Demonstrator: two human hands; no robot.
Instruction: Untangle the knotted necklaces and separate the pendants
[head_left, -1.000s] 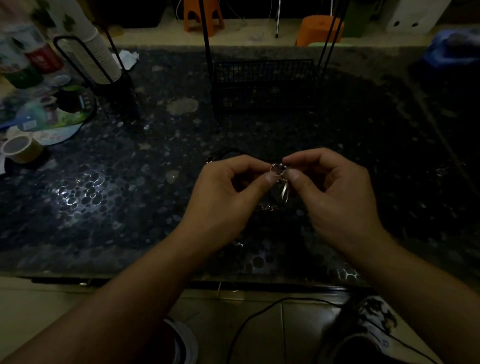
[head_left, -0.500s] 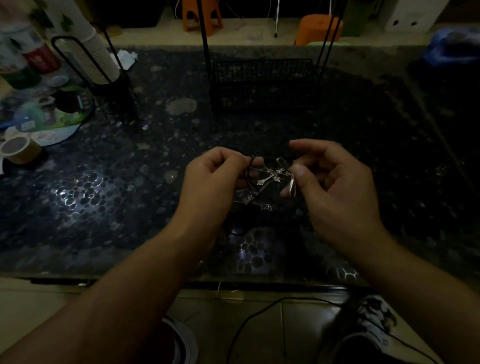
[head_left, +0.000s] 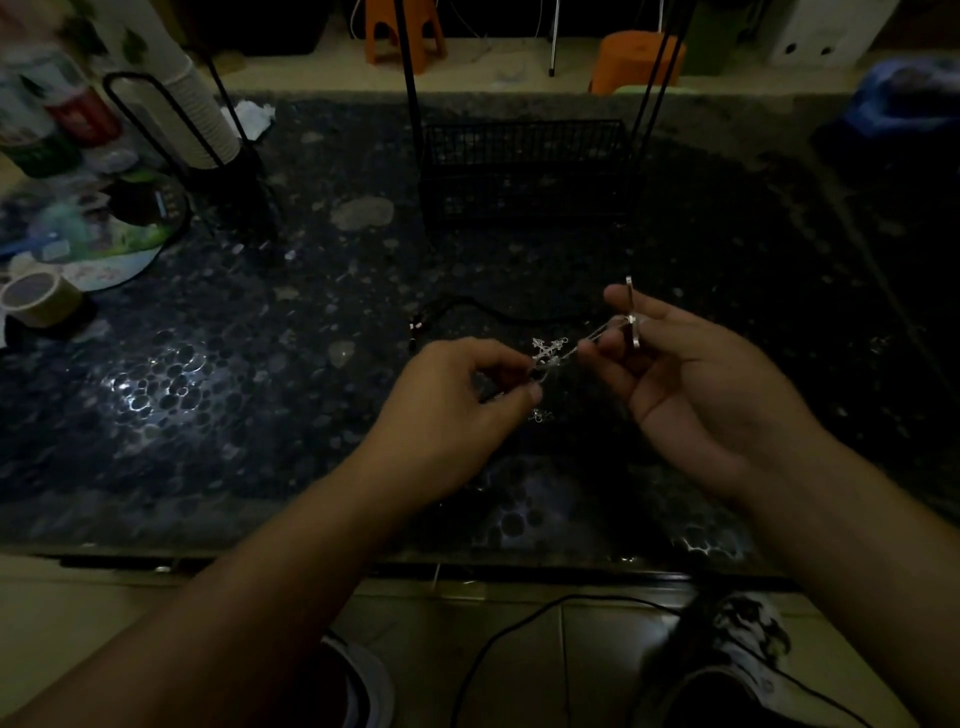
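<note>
Over the dark pebbled table (head_left: 260, 395) my left hand (head_left: 457, 410) pinches an ornate silver cross pendant (head_left: 546, 353) by its lower end. My right hand (head_left: 696, 384) holds a plain silver cross pendant (head_left: 630, 312) between thumb and fingers, upright and a little higher. A thin silver chain (head_left: 592, 335) runs taut between the two pendants. A black cord (head_left: 498, 309) lies on the table behind my hands, with small beads at its left end. A small silver piece (head_left: 540, 414) lies on the table below the ornate cross.
A black wire basket (head_left: 524, 171) stands at the back centre. At the left are a stack of paper cups in a black wire holder (head_left: 197, 119), a tape roll (head_left: 39, 299), bottles and a round colourful mat (head_left: 93, 234). A black cable (head_left: 519, 623) and shoes are on the floor below.
My hands have drawn apart. The right hand rose and moved right with the plain cross, stretching the chain away from the ornate cross in my left hand.
</note>
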